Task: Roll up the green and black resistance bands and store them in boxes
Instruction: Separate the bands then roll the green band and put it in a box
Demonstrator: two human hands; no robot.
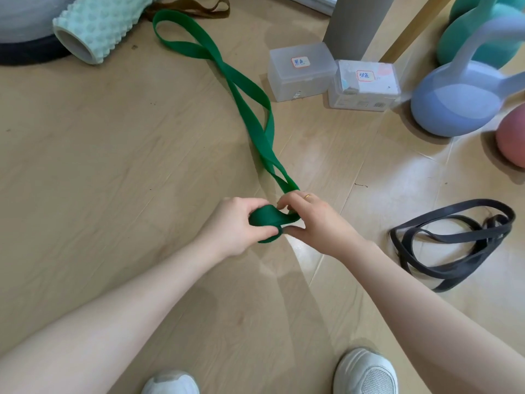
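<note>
A long green resistance band (250, 92) lies twisted across the wooden floor, running from the upper left down to my hands. Its near end is wound into a small roll. My left hand (235, 226) grips that roll between fingers and thumb. My right hand (312, 220) pinches the band where it feeds into the roll. A black resistance band (451, 243) lies in loose loops on the floor to the right, untouched. Two clear plastic boxes stand side by side at the back, the left box (301, 72) and the right box (365, 86), each with a handwritten label on its closed lid.
A mint foam roller (99, 27) and a brown band (199, 7) lie at the back left. Kettlebells, one lilac (454, 100) and one teal (483, 32), stand at the right beside a pink ball (512, 137). A grey post (355, 24) rises behind the boxes. My white shoes (366, 371) are below.
</note>
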